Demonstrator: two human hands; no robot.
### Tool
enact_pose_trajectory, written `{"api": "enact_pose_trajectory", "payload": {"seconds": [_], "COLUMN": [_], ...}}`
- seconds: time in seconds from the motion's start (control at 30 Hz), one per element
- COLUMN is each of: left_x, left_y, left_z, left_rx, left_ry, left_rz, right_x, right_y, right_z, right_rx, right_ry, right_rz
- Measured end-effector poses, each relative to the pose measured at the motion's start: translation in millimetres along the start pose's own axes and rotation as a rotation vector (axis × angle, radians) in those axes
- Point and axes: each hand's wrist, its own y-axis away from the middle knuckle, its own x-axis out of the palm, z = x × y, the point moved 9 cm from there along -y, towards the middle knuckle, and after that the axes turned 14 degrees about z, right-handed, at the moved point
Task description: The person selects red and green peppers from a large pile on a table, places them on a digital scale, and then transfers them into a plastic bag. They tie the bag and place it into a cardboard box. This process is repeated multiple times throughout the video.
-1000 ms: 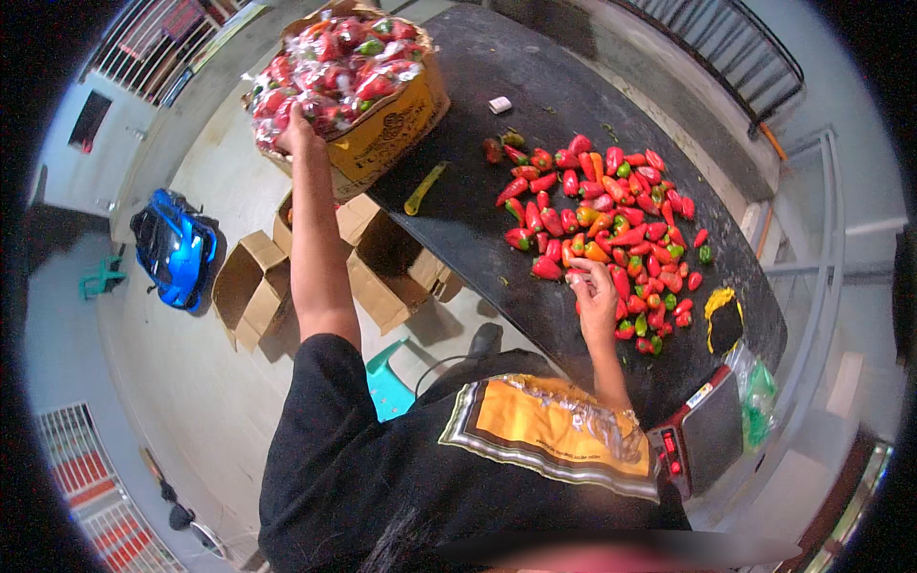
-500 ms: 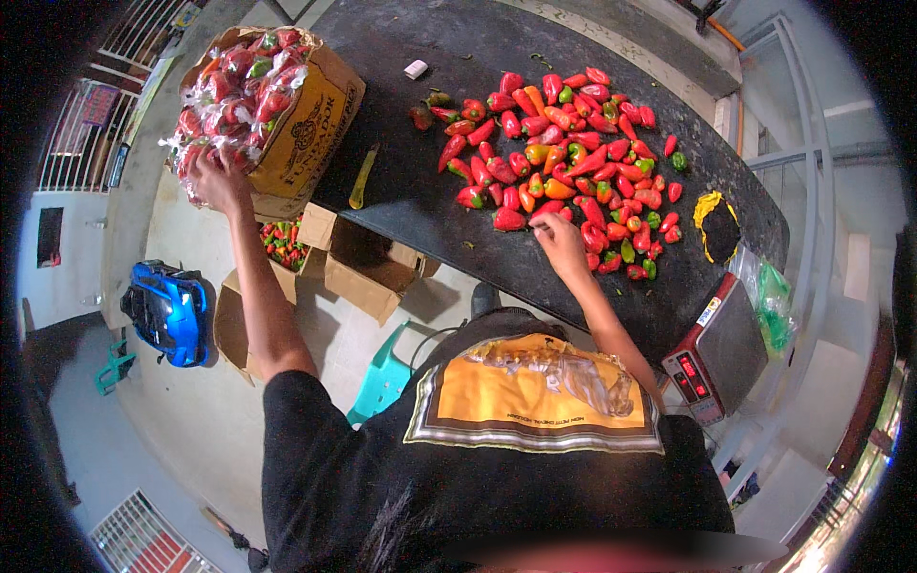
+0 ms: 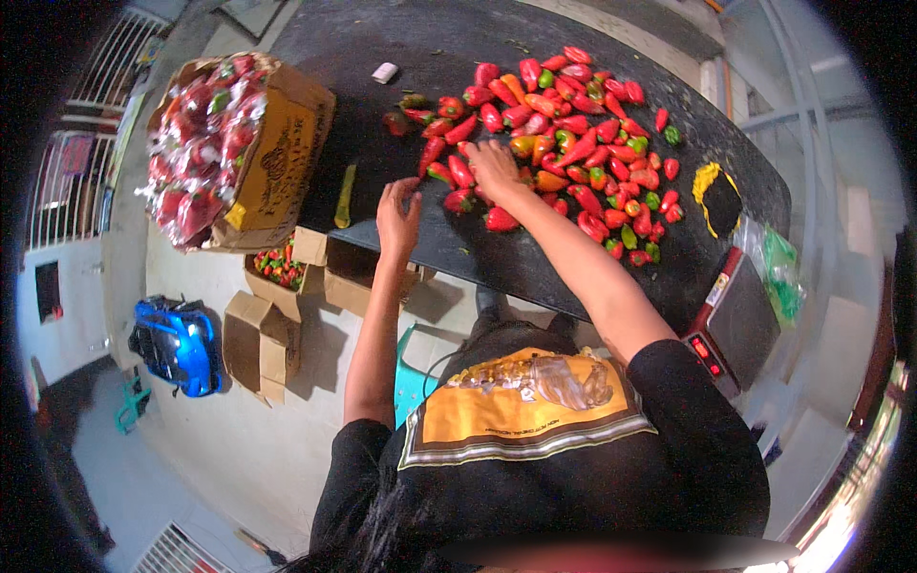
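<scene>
A spread of red peppers (image 3: pixel 577 151), with some green and orange ones among them, covers the middle of the black table (image 3: pixel 420 250). My right hand (image 3: pixel 498 174) reaches into the left part of the spread, its bent fingers closed on a red pepper that they partly cover. By the near left edge of the peppers, my left hand (image 3: pixel 397 218) is open with loosely curved fingers and nothing visible in them. To the left stands a cardboard box (image 3: pixel 287 153), heaped with clear plastic bags of red peppers (image 3: pixel 202 143).
A yellow-green knife-like strip (image 3: pixel 345 197) and a small white object (image 3: pixel 385 73) lie on the table. At right are a digital scale (image 3: pixel 731 315), plastic bags (image 3: pixel 778 277) and a yellow-black bundle (image 3: pixel 716 199). Below are open cartons (image 3: pixel 260 342), a teal chair (image 3: pixel 413 377) and a blue toy car (image 3: pixel 178 344).
My left hand has left the bagged peppers in the box and come right to the pepper spread. My right hand has moved left and farther in among the peppers. The view has shifted slightly.
</scene>
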Motion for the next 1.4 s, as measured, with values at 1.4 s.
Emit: {"api": "enact_pose_trajectory", "payload": {"seconds": [1.4], "left_x": [171], "left_y": [-95], "left_z": [-70], "left_rx": [0.212], "left_ry": [-0.531], "left_rz": [0.001], "right_x": [-86], "right_y": [299], "right_z": [-247], "right_rx": [0.591], "right_ry": [-0.346], "right_rz": [0.031]}}
